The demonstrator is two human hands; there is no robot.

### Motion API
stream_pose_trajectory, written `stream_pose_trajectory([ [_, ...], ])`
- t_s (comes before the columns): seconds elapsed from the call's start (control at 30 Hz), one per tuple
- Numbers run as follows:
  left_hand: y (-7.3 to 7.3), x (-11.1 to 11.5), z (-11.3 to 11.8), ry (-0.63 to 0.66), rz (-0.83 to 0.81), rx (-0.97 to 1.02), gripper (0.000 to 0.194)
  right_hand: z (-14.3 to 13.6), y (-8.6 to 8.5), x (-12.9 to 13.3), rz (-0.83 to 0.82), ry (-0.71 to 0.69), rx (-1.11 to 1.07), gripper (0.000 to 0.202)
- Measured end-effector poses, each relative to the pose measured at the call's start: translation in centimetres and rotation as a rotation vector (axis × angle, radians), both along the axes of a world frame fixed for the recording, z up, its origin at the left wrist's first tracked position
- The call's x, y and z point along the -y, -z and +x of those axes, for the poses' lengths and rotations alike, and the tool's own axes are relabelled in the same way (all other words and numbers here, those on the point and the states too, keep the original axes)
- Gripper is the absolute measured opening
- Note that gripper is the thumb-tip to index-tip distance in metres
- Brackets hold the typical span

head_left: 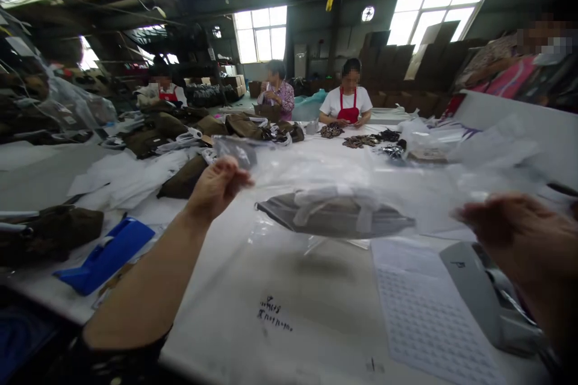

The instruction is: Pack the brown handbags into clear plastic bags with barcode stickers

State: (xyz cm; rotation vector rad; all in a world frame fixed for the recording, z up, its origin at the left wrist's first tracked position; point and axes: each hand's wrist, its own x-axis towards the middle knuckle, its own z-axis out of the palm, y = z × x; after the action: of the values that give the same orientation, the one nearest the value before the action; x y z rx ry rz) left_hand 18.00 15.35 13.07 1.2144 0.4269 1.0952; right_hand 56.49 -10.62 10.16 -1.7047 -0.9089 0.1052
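A large clear plastic bag (316, 162) is stretched above the white table between my two hands. Inside it lies a folded grey-brown item with pale straps (338, 216), perhaps a cloth bag; its exact kind is unclear. My left hand (221, 183) pinches the bag's left edge, thumb against fingers. At the right, my right hand (519, 234) is blurred, its fingers closed at the bag's right edge. Beneath the bag, handwritten black marks (273, 316) show on the tabletop.
A blue tape dispenser (106, 255) stands at the left. On the right lie a sheet of printed labels (428, 307) and a grey device (487, 295). Brown cloth goods (180, 177) and white sheets (121, 174) are piled left. Several people work beyond, one in a red apron (348, 109).
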Motion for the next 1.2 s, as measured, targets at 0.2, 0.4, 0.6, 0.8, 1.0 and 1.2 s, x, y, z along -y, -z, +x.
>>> stream_pose_trajectory([
  [0.2, 11.1, 6.7, -5.3, 0.24, -0.292, -0.447, 0.037, -3.3, 13.8, 5.1, -0.133, -0.239, -0.728, 0.035],
  [0.4, 19.8, 12.8, -8.1, 0.312, -0.507, -0.679, 0.048, -8.4, 22.3, 11.1, -0.465, -0.425, -0.688, 0.045],
  [0.6, 20.1, 14.9, -9.7, 0.495, -0.144, -1.103, 0.04, -12.5, 23.8, 15.2, -0.488, -0.455, -0.685, 0.046],
  [0.8, 15.4, 11.8, -7.5, 0.145, 0.249, -1.185, 0.03, -9.3, 21.5, 16.4, -0.285, -0.377, -0.811, 0.044],
  [1.0, 10.9, 15.8, 5.8, 0.372, 0.592, -0.971, 0.017, -4.8, 20.1, 15.8, -0.239, -0.111, -0.615, 0.027],
  [1.2, 14.3, 18.3, 22.2, 0.525, -0.028, -0.772, 0.024, -2.6, 21.9, 13.5, -0.22, 0.082, -0.486, 0.028],
])
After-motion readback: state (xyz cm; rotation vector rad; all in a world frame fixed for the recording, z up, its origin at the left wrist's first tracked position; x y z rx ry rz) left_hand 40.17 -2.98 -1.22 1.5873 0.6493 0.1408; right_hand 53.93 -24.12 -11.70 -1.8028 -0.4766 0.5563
